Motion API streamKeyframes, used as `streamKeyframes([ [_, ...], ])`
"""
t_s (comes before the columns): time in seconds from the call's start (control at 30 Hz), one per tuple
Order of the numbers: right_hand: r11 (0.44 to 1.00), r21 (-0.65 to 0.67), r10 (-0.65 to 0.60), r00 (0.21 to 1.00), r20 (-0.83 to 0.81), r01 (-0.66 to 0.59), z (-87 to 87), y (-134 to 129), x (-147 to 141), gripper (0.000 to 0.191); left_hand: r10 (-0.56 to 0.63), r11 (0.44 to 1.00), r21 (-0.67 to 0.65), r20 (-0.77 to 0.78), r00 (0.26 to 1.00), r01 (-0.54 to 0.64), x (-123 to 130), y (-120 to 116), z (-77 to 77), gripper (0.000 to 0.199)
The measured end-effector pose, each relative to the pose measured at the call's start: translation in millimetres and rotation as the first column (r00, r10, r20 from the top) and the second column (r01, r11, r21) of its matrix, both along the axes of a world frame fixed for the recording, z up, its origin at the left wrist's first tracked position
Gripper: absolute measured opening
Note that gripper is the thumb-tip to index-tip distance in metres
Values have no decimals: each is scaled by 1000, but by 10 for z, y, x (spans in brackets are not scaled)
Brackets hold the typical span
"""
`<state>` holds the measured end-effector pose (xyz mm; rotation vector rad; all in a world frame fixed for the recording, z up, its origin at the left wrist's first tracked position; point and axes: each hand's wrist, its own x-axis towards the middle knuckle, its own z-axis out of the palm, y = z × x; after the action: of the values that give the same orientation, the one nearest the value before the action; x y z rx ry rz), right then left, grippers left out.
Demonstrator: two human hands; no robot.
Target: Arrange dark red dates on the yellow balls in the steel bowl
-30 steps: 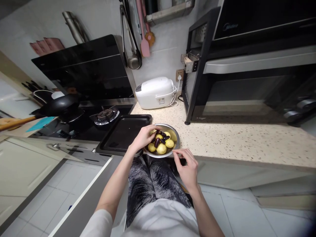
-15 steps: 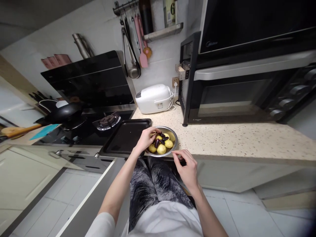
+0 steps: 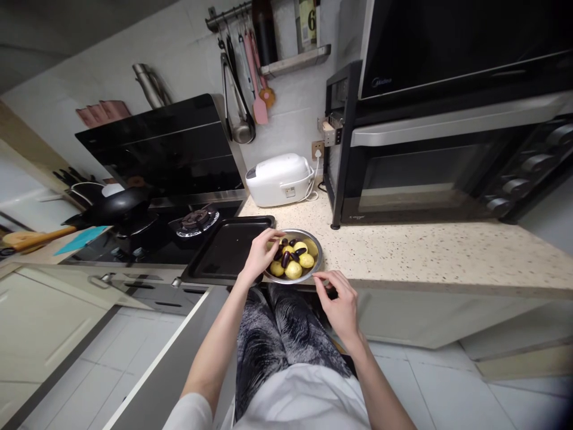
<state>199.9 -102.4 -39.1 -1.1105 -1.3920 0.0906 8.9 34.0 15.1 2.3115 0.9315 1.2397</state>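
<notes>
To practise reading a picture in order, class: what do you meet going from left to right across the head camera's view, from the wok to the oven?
Wok → black tray → metal bowl → right hand → oven.

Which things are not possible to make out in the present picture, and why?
All in the head view:
- Bottom of the bowl: hidden by yellow pieces and dark purple ones.
- Left hand's grip: some fingertips hidden behind its own fingers.
- Dark bottle's top: cut off by upper edge.
- Label on white appliance: print too small.
</notes>
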Motion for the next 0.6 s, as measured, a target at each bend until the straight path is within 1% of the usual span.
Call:
streamKeyframes([
  [0.2,1000,-4,1,1000,19,-1,-35,29,-11,15,16,1000,-27,42,999,-15,-100,-140,-73,22],
  [0.33,1000,-17,17,1000,18,-17,-62,32,-55,15,79,996,-57,121,990,-73,-165,-339,-141,20],
  [0.47,999,-34,31,999,20,-31,-86,50,-55,14,149,986,-95,175,973,-134,-228,-555,-251,20],
  [0.53,999,-41,32,999,39,-31,-71,119,5,13,188,980,-102,193,963,-170,-271,-633,-316,19],
  [0.6,999,-47,16,998,68,-12,-25,264,106,12,229,973,-91,216,949,-214,-324,-684,-377,19],
])
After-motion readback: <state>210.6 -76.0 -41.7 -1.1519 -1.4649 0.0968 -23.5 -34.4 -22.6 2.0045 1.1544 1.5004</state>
